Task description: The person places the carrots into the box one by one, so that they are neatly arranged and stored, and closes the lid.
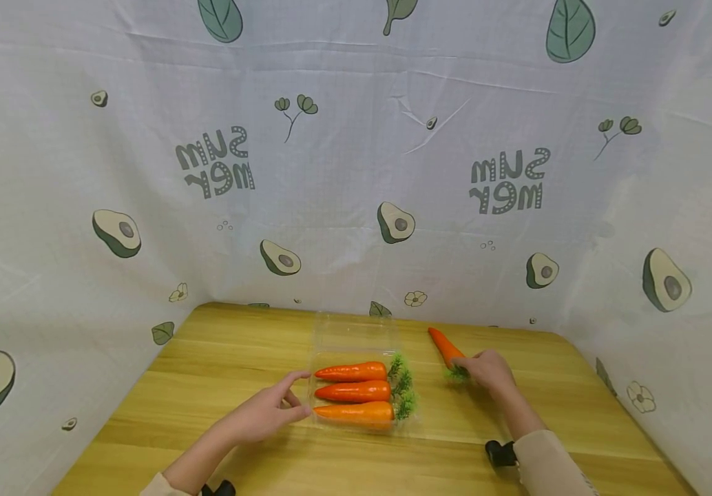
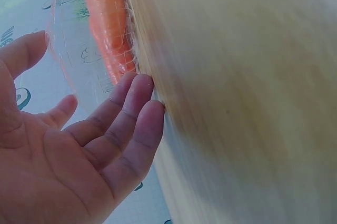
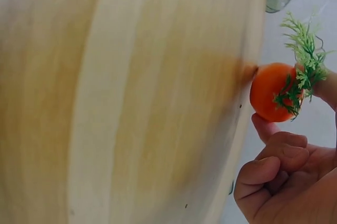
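Observation:
Three orange carrots (image 1: 352, 393) with frilly green tops lie side by side in a clear plastic box (image 1: 325, 426), tips to the left. The box's transparent lid (image 1: 356, 333) is folded back behind it. My left hand (image 1: 269, 412) is at the box's left side, fingertips right at its edge and fingers loosely extended. To the right of the box, my right hand (image 1: 491, 372) pinches another carrot (image 1: 445, 346) near its leafy end, tip pointing away. In the right wrist view this carrot (image 3: 269, 93) shows end-on, between thumb and index finger, the other fingers curled below.
All of this is on a wood-grain table (image 1: 238, 358). A pale cloth (image 1: 343, 172) printed with avocados and leaves rises behind the table and along both sides. Black wrist straps show at both forearms.

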Motion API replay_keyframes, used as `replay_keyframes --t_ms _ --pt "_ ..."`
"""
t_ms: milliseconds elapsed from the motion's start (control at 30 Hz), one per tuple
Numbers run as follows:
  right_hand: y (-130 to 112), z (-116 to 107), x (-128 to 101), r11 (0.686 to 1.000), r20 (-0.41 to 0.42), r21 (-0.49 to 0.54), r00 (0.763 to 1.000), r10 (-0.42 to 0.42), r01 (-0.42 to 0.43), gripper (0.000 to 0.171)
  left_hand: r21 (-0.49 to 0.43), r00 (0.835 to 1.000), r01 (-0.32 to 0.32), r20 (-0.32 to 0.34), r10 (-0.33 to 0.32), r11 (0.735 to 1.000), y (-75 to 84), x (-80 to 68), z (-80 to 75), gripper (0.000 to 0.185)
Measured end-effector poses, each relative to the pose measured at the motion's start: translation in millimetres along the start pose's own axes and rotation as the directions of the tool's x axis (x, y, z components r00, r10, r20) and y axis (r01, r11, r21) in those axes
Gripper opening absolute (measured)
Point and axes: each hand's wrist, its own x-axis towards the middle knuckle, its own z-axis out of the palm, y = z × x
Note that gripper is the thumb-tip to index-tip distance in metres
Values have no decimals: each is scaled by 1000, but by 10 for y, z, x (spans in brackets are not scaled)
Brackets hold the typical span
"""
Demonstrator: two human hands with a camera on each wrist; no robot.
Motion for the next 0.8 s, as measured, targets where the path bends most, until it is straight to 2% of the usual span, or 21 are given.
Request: replay_keyframes --t_ms 467,800 --pt "-29 -96 -38 1000 34 21 999 2 -3 42 9 1000 0 -3 0 1000 15 6 -3 71" --pt "-107 -149 -140 999 60 53 998 4 -7 41 -1 1000 0 6 0 1000 7 7 -12 70"
